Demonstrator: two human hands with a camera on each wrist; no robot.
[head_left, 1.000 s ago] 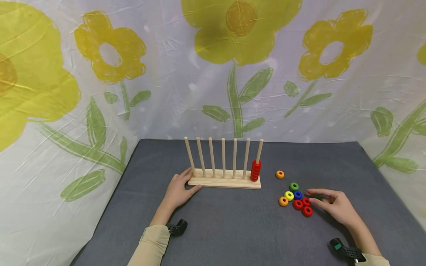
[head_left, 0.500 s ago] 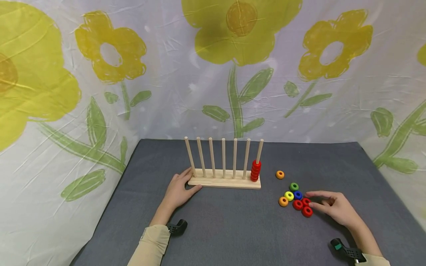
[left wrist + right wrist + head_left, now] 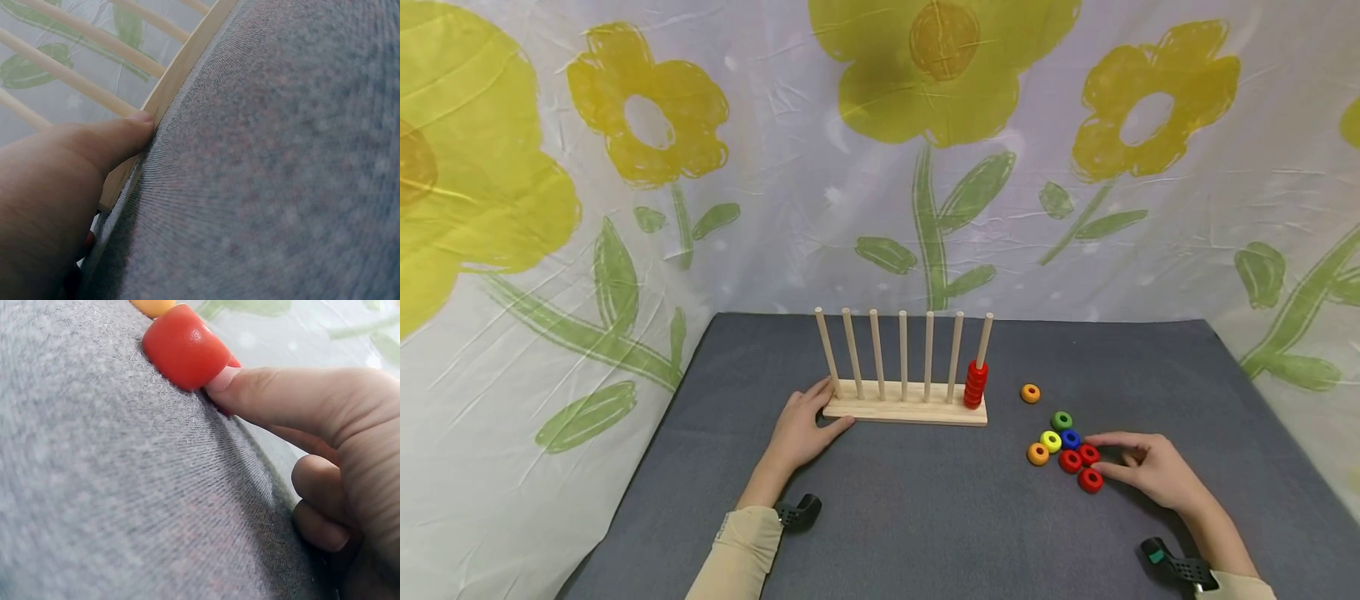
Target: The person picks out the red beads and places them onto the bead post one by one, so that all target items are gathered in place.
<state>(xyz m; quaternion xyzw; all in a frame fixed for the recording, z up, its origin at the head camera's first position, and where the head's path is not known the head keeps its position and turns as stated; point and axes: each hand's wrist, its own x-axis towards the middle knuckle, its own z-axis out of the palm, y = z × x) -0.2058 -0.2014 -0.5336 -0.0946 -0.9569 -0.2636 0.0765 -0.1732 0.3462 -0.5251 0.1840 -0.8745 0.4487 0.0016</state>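
A wooden peg rack (image 3: 904, 412) stands at mid-table, with a column of red beads (image 3: 975, 386) on its rightmost peg. My left hand (image 3: 801, 429) grips the left end of its base, thumb along the front edge and fingers behind. To the right, my right hand (image 3: 1157, 471) has thumb and index finger on opposite sides of a red bead (image 3: 1088, 454) lying on the cloth. In the right wrist view the thumb's tip meets a red bead (image 3: 187, 347); the index fingertip is hidden. Another red bead (image 3: 1091, 481) lies just in front of the thumb.
Beside the pinched bead lie another red bead (image 3: 1071, 462), a blue bead (image 3: 1071, 440), a yellow bead (image 3: 1050, 442), a green bead (image 3: 1062, 421) and an orange bead (image 3: 1037, 454). A second orange bead (image 3: 1031, 393) lies apart, farther back. A flowered curtain (image 3: 782, 233) rises behind the grey-clothed table (image 3: 925, 517).
My right hand has moved slightly left, its thumb and index finger settling around the red bead. The front red bead has shifted a little toward me. My left hand stays on the rack.
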